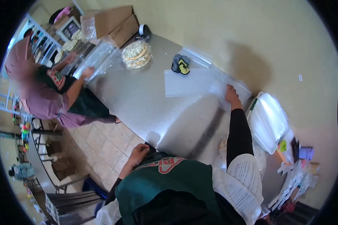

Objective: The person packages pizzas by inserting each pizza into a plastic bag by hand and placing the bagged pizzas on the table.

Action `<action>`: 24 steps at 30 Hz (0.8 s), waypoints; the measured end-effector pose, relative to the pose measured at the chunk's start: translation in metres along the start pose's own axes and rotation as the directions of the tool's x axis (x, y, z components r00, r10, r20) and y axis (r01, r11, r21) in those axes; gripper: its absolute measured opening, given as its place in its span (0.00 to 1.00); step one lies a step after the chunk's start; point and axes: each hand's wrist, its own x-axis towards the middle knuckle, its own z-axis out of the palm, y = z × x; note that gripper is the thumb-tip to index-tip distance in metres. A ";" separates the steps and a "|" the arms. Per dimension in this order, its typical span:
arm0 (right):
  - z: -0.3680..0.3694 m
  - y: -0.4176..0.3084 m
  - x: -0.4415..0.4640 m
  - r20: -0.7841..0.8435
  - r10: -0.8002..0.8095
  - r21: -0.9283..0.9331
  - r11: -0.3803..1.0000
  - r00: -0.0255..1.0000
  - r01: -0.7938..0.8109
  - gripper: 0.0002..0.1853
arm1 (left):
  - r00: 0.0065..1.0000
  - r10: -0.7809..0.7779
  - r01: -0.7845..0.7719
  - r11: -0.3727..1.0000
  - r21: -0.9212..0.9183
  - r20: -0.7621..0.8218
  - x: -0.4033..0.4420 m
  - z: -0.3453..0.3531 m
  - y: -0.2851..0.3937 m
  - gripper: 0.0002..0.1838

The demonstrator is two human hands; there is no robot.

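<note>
1. Our left hand (139,153) curls loosely beside the metal table (139,101) (any grip, we cannot tell).
2. Clear plastic sheets (187,83) lie on it, near the wall (221,33).
3. Our right hand (232,94) reaches their right part, its grip unclear to us.

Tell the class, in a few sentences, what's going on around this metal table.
The right hand reaches to clear plastic sheets on the metal table; whether it grips one cannot be told. The left hand, fingers curled, is by the table's near edge with nothing visible in it. At the left, a co-worker in a green apron has both hands near more clear plastic. Stacked pizzas lie near a cardboard box.
</note>
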 end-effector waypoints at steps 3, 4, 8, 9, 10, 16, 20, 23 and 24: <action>-0.016 -0.004 -0.010 0.052 0.036 -0.108 0.994 0.998 -0.030 0.13 | 0.999 -0.037 0.037 0.999 0.003 0.021 -0.002 0.004 0.011 0.12; -0.019 -0.005 -0.018 0.043 0.018 -0.162 0.987 0.999 -0.011 0.13 | 0.998 -0.055 0.055 0.998 -0.001 0.031 -0.004 0.005 0.012 0.12; -0.027 -0.002 -0.027 -0.083 -0.078 -0.267 0.962 0.993 0.053 0.12 | 0.997 -0.010 0.006 0.999 0.047 0.071 0.007 0.003 0.005 0.12; -0.032 0.001 -0.022 -0.109 -0.080 -0.268 0.962 0.991 0.049 0.12 | 0.997 -0.013 0.009 0.999 0.044 0.077 0.011 0.005 0.008 0.12; -0.036 0.004 -0.021 -0.128 -0.082 -0.269 0.962 0.988 0.045 0.11 | 0.996 -0.024 0.020 0.999 0.043 0.082 0.012 0.005 0.009 0.12; -0.095 0.019 -0.018 -0.573 -0.175 -0.260 0.965 0.800 0.025 0.08 | 0.994 0.010 -0.017 0.998 0.060 0.110 0.031 0.008 0.017 0.10; -0.160 -0.038 -0.094 -0.785 -0.195 -0.148 0.981 0.588 0.128 0.06 | 0.969 0.222 -0.239 0.951 0.195 0.108 0.039 0.016 0.045 0.07; -0.127 -0.079 -0.166 -0.586 -0.401 -0.181 0.912 0.704 0.369 0.07 | 0.826 0.564 -0.535 0.786 0.310 -0.005 0.039 0.029 0.068 0.07; -0.111 -0.095 -0.193 -0.534 -0.523 -0.220 0.845 0.665 0.487 0.07 | 0.731 0.682 -0.626 0.686 0.372 -0.027 0.033 0.035 0.082 0.08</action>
